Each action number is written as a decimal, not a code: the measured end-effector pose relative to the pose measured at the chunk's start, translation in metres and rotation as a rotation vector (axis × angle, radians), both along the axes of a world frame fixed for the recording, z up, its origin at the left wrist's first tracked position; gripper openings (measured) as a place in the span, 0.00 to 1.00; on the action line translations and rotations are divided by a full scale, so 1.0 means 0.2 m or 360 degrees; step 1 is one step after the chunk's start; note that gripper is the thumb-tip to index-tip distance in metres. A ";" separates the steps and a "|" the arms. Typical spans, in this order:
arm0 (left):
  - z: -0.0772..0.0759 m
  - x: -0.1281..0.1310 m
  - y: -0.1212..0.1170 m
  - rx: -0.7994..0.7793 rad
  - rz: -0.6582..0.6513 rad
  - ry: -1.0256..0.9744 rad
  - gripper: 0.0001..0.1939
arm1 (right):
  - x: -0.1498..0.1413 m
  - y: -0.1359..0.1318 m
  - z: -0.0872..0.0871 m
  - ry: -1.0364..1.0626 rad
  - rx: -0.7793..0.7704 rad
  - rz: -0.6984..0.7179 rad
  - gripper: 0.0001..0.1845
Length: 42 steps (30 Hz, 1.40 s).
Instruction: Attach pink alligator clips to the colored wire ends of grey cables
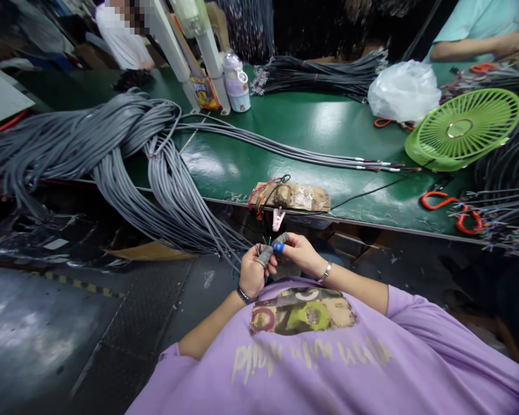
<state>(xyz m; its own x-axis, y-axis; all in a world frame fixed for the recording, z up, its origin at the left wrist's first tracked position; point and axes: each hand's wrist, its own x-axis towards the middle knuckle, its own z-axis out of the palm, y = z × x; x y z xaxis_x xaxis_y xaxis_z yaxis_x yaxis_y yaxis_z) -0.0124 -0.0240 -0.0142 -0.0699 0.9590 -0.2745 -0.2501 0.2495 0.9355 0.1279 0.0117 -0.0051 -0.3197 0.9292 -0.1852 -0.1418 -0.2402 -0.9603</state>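
Over the green bench (328, 124), grey cables (108, 135) drape from ten o'clock, presumably so their ends reach me. At six o'clock my left hand (251, 275) pinches coloured wires (258, 249), seemingly steadying them; my right hand (300, 253) meets it, but whether it grips I can't tell. A fan (462, 129) stands at two o'clock.

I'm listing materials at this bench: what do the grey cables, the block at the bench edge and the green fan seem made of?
Grey cables: probably plastic- or rubber-sheathed, with a soft sheen and smooth bends.
Block: seemingly wood, rough and worn, judging by its brown, patchy face.
Green fan: likely smooth moulded plastic, from its even colour and thin ribs.
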 end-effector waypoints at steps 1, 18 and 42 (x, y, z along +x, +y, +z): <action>0.00 0.00 0.00 0.0006 0.0014 0.0007 0.16 | 0.00 0.00 0.00 0.0002 0.0004 -0.0002 0.18; -0.03 -0.02 0.00 0.0083 0.0073 -0.0087 0.16 | 0.06 0.02 0.00 0.0206 -0.0416 -0.0001 0.19; -0.02 -0.01 -0.01 0.0018 -0.0195 0.0042 0.18 | 0.00 0.03 -0.01 0.0137 -0.0253 0.0033 0.18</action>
